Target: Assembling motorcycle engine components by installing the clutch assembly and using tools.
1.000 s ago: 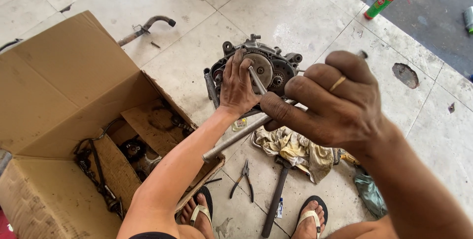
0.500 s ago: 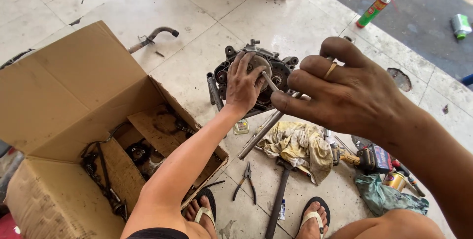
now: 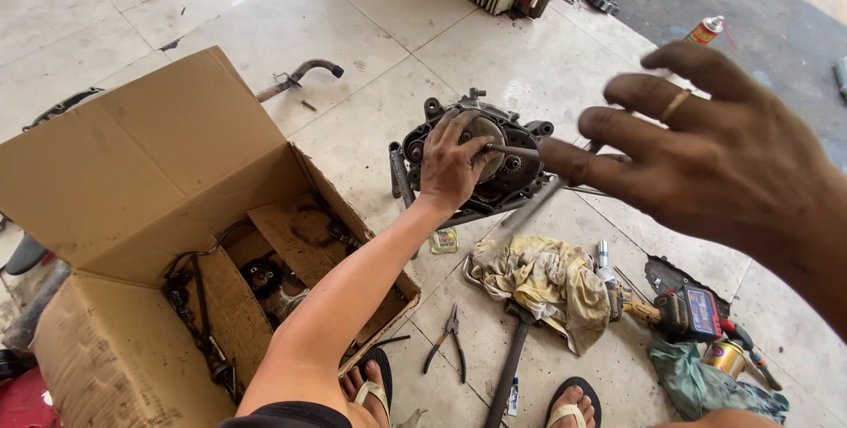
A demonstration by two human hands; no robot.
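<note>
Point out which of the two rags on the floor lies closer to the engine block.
The yellowish rag, crumpled on the tile just in front of the engine block that the left hand presses on. The green rag lies farther off, past the cordless drill.

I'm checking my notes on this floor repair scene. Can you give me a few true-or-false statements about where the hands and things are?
1. The left hand rests on the engine. True.
2. The pliers lie inside the cardboard box. False: they lie on the tiles beside the box, near the person's foot.
3. The right hand wears a ring. True.
4. The rag covers the engine. False: it lies on the floor nearer the person, apart from the engine.
5. The right hand grips the spray can. False: the can lies far off on the dark floor; the hand is raised with fingers spread by a blurred rod.
</note>
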